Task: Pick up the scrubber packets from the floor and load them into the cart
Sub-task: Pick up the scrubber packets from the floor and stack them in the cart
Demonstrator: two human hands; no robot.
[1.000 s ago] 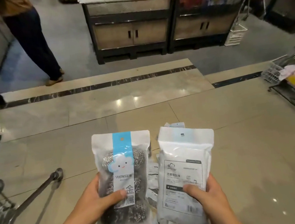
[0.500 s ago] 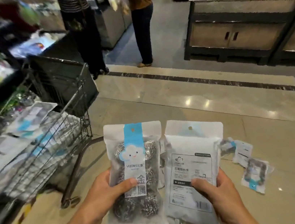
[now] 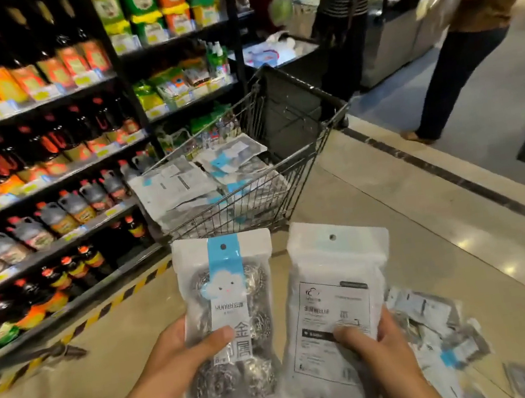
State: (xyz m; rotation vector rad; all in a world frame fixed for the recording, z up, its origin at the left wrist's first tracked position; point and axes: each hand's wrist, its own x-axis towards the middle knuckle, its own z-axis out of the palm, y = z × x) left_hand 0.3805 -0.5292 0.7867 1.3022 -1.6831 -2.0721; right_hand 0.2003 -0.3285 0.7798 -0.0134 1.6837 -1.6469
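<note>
My left hand (image 3: 178, 352) grips a clear blue-striped packet of steel scrubbers (image 3: 229, 335), my right hand (image 3: 383, 350) a white printed-back packet (image 3: 335, 293); the packet-filled wire cart (image 3: 270, 170) stands just ahead of both

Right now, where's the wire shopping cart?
In the head view, the wire shopping cart stands centre frame on the floor, beside the bottle shelves on its left, just beyond the two held scrubber packets.

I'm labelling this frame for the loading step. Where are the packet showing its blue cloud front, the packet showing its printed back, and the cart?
Blue-front packet (image 3: 225, 291): head view, on the cloud label.
Printed-back packet (image 3: 336, 303): head view, on its white text panel.
Cart (image 3: 290, 117): head view, on the dark end panel.
</note>
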